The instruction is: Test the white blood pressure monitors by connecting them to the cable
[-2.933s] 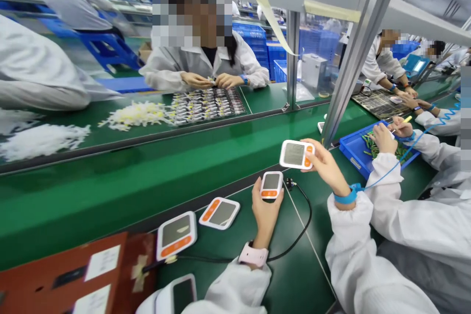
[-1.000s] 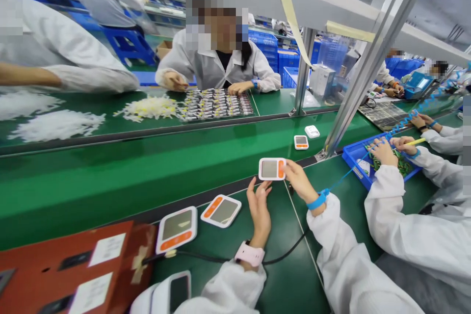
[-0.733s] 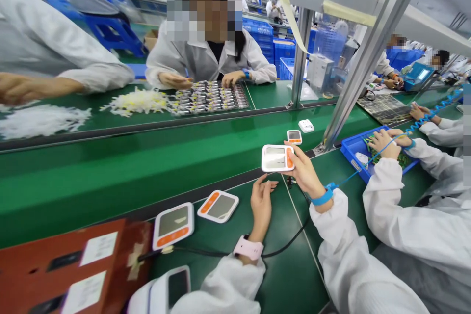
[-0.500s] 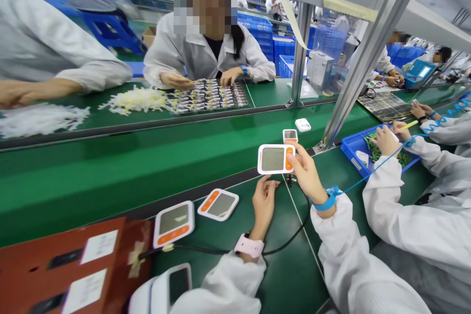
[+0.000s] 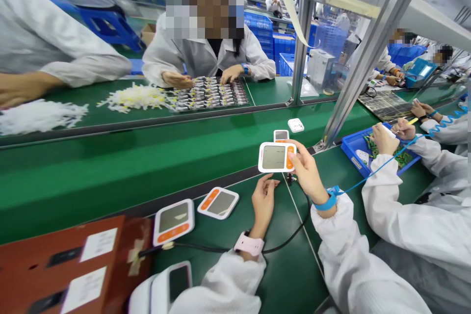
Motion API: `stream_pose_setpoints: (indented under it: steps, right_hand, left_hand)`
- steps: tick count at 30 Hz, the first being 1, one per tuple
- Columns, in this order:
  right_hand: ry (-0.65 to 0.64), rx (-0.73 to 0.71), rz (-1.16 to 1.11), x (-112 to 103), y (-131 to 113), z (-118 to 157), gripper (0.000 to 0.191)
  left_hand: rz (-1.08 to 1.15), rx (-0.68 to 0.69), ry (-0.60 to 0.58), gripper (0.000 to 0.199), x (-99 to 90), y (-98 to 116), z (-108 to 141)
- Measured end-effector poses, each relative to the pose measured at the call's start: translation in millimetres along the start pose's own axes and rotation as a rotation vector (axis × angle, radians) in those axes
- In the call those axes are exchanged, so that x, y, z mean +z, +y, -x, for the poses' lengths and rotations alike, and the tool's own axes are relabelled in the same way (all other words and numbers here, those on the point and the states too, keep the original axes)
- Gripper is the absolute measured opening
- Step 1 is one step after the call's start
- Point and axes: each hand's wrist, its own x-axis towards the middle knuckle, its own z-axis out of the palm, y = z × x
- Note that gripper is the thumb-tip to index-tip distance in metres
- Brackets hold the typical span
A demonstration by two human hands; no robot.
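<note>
My right hand (image 5: 307, 169), with a blue wrist strap, holds a white device (image 5: 274, 157) by its orange-button end, thumb on the buttons. Its grey screen faces me and shows faint marks. Just below and left of it, my left hand (image 5: 264, 201) rests over the green table, fingers apart and curled, holding nothing. Two similar white devices lie to its left, one (image 5: 218, 203) tilted and one (image 5: 174, 222) beside the red-brown box. Behind the held device, another small device (image 5: 281, 136) is partly covered on the green belt, near a white piece (image 5: 296, 125).
A red-brown box (image 5: 121, 265) stands at lower left, with white devices (image 5: 179, 282) beside it. A black cable (image 5: 290, 243) crosses the table. A metal post (image 5: 360, 68) and blue tray (image 5: 353, 149) are at right. People sit opposite and to the right.
The small device and white piece on the belt have shifted left. Faint marks now show on the held device's screen. My hands have barely moved.
</note>
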Motion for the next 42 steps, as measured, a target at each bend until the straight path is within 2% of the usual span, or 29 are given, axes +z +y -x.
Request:
stream_pose_setpoints:
  steps: [12,21,37,42]
  right_hand:
    - [-0.017,-0.037,0.045,0.9,-8.3,2.3,0.044]
    - [-0.022,0.020,0.039,-2.3,-2.0,0.6,0.051]
    - [0.001,0.058,0.034,-2.7,-1.1,-0.3,0.049]
    - [-0.007,0.079,0.034,-10.9,-4.8,-0.8,0.049]
  left_hand:
    - [0.015,-0.014,0.008,0.033,0.0,0.0,0.6]
    - [0.001,-0.009,0.008,0.034,0.4,1.5,0.6]
    - [-0.015,-0.019,0.004,0.033,0.7,4.0,1.2]
    - [-0.033,-0.004,-0.001,0.031,0.5,3.4,0.5]
